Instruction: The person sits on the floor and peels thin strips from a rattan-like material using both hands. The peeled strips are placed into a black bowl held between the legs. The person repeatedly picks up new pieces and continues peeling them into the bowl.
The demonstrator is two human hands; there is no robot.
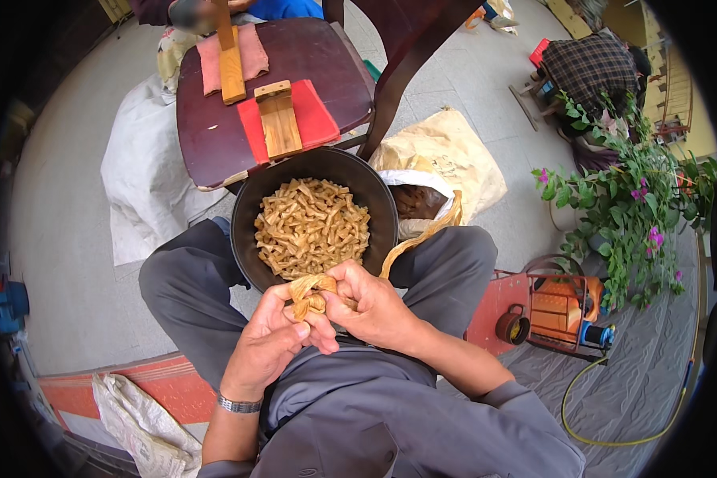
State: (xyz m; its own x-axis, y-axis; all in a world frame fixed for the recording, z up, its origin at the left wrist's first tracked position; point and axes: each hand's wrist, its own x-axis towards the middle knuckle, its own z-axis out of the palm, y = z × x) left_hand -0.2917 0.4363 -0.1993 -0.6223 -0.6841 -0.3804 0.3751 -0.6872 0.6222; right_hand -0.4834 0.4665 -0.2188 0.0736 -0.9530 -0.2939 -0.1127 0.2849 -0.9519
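Observation:
Between my hands, just over the near rim of a black tub (386, 179), a tan fibrous strip (310, 290) is bent into a loop or loose knot. My left hand (275, 334), wearing a metal-banded watch on the wrist, holds the loop from the left. My right hand (373, 308) pinches it from the right with thumb and fingers. Part of a long tan strip (421, 236) trails over my right thigh to an open white bag (421, 179) with brown material inside. Many short, twisted tan pieces (313, 224) fill the tub between my knees.
A dark wooden chair (328, 54) beyond the tub bears an L-shaped wooden block (282, 125) on red cloth (316, 113). Another wooden piece (233, 74) lies on pink cloth (254, 54). A co-worker (185, 12) sits behind; another person (591, 71) bends near flowering plants (627, 197).

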